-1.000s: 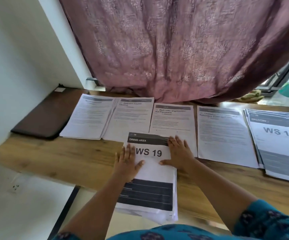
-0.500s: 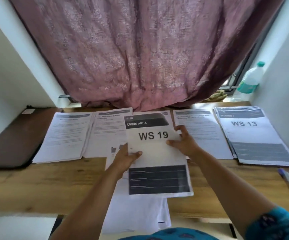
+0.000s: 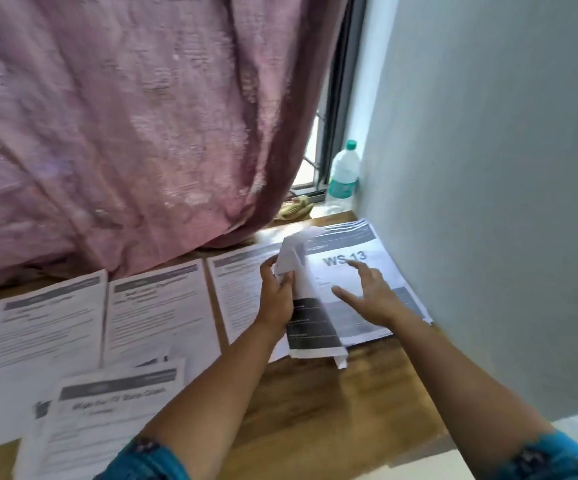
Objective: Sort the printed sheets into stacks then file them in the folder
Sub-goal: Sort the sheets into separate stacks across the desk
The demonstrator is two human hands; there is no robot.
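My left hand (image 3: 275, 299) grips a printed sheet (image 3: 310, 327) with a dark lower band, tilted on edge over the left side of the WS 13 stack (image 3: 360, 268) at the table's far right. My right hand (image 3: 372, 296) hovers open with spread fingers just above that stack, to the right of the held sheet. Three stacks of text sheets lie in a row to the left: one (image 3: 239, 289) beside my left hand, one (image 3: 157, 310) in the middle, one (image 3: 48, 320) further left. A loose pile (image 3: 107, 407) sits at the near edge. No folder is in view.
A pink curtain (image 3: 125, 133) hangs over the back of the wooden table (image 3: 332, 410). A grey wall (image 3: 488, 202) bounds the right side. A plastic water bottle (image 3: 343, 173) stands on the window sill in the far right corner, beside a yellowish cloth (image 3: 296, 209).
My view swung right. Both hands carried the WS 19 sheet from the near middle pile over to the WS 13 stack; my right hand let go of it and now hovers open.
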